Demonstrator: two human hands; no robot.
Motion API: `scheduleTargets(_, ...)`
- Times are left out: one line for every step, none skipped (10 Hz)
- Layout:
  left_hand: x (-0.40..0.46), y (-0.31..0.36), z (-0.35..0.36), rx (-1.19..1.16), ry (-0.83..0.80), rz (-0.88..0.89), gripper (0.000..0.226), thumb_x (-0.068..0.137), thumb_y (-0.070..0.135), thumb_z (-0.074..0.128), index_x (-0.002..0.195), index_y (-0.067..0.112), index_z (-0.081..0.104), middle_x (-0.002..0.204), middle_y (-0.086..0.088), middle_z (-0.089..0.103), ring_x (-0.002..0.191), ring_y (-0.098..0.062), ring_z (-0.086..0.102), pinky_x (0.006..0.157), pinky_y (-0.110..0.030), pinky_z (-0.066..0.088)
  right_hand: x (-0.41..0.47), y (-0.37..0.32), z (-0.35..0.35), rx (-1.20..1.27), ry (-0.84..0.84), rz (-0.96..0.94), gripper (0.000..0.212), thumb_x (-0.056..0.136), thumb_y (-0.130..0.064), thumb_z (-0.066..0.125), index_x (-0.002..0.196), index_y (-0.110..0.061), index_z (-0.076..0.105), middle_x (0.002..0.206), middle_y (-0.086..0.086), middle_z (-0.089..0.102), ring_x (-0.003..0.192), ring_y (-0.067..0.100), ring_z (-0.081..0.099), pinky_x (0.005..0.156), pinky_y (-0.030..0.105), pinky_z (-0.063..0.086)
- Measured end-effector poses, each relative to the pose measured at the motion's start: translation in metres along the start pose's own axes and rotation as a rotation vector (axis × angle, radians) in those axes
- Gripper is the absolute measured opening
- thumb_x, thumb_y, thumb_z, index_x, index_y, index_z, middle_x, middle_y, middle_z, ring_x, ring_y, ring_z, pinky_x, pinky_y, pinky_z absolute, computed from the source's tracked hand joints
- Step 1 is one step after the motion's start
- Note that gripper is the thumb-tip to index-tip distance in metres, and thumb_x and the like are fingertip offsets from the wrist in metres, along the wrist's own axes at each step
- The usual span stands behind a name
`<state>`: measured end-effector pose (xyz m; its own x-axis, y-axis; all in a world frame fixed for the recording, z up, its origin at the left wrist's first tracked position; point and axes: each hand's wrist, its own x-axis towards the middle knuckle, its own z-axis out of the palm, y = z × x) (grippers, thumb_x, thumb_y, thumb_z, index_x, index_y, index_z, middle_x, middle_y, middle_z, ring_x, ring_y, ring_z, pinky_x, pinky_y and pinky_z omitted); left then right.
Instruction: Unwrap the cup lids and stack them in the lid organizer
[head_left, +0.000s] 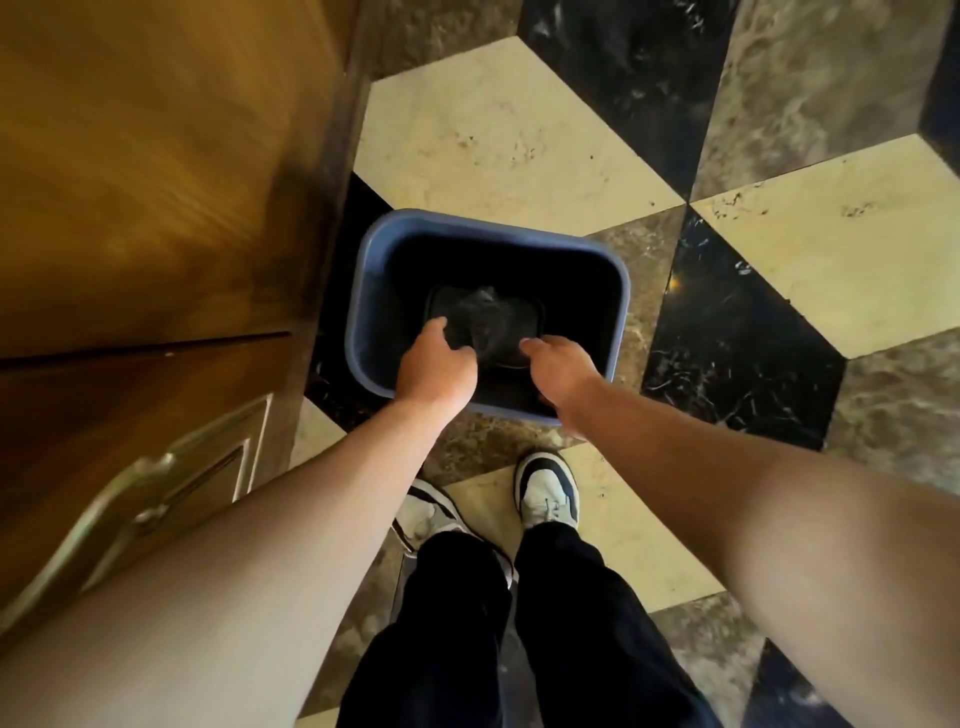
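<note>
Three tones of polished marble floor (519, 130), cream, brown and black, laid in rhombus tiles like stacked cubes. Warm brown wooden cabinet (156, 208) along the left, glossy, with a pale metal handle (135, 499) on a lower panel. Blue rectangular plastic bin (395, 228) with rounded corners, standing on the floor just beside the cabinet, dark inside. Crumpled clear plastic wrap (485, 317), thin and glossy, down in the bin's bottom; cup lids not visible. Bare forearms reaching over the near rim. Left hand (436, 364) with fingers curled loosely, narrow, apparently empty; right hand (563, 366) likewise, fingers bent downward; contact with the wrap impossible to tell. Black trousers (467, 623) and white-and-black sneakers (548, 491) below, near the bin.
</note>
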<state>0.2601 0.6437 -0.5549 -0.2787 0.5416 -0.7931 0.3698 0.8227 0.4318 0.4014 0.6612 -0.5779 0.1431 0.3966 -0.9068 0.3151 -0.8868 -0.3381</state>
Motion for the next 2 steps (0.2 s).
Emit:
scheduleTargets(-0.013,0.002,-0.006,0.041,0.006,0.033,0.057,0.101,0.014,0.052,0.155,0.019,0.036,0.154,-0.009,0.049,0.142,-0.03,0.045,0.115,-0.044,0.038,-0.012,-0.002,-0.008,-0.014,-0.007,0.01,0.033,0.101,-0.03,0.053,0.127,-0.013,0.064,0.126,0.013,0.065,0.112,0.03,0.06,0.106,0.049,0.048)
scheduleTargets(-0.042,0.011,-0.023,0.109,0.03,0.063,0.056,0.102,0.016,0.051,0.155,0.018,0.035,0.156,-0.01,0.046,0.143,-0.032,0.042,0.115,-0.044,0.037,-0.045,-0.013,-0.024,-0.142,0.033,-0.008,0.035,0.104,-0.015,0.044,0.134,-0.007,0.06,0.137,0.018,0.058,0.125,0.035,0.055,0.107,0.04,0.046)
